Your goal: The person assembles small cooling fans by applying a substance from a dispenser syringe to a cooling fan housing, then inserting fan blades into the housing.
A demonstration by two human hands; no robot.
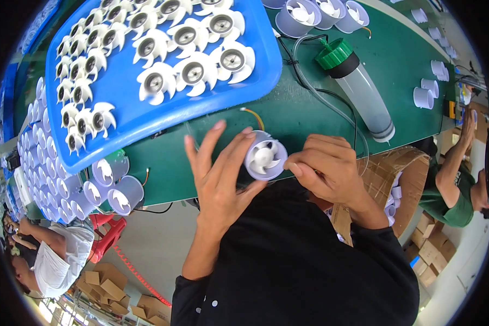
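Workbench: green top (168, 182) in a workshop with a pale floor.
Left hand: the left hand (217, 179), at the near edge, grips a lilac cup-shaped housing (258, 174) between thumb and nearest fingers; the outer fingers are spread.
Housing: held at the near edge, mouth facing up; a white impeller (264, 156) sits inside; a coloured wire lead (254, 116) shows on its far side.
Right hand: the right hand (328, 168) is closed, thumb and forefinger pinched at the housing's right rim; whether they hold anything cannot be told.
Carton: an open cardboard carton (413, 176) with lilac housings, just off the near edge, right of the right hand.
Left-end stock: many housings (134, 186), the closest by the near edge.
Tray: blue tray (201, 113), toward the far left corner, bearing rows of white fan wheels (193, 71).
Bottle: clear cylinder with green cap (336, 53), lying right of the tray; a tube (304, 76) runs beside it.
Right-edge stock: more housings (422, 98).
Persons: one in white (65, 255) past the left end, one in green (453, 201) past the right.
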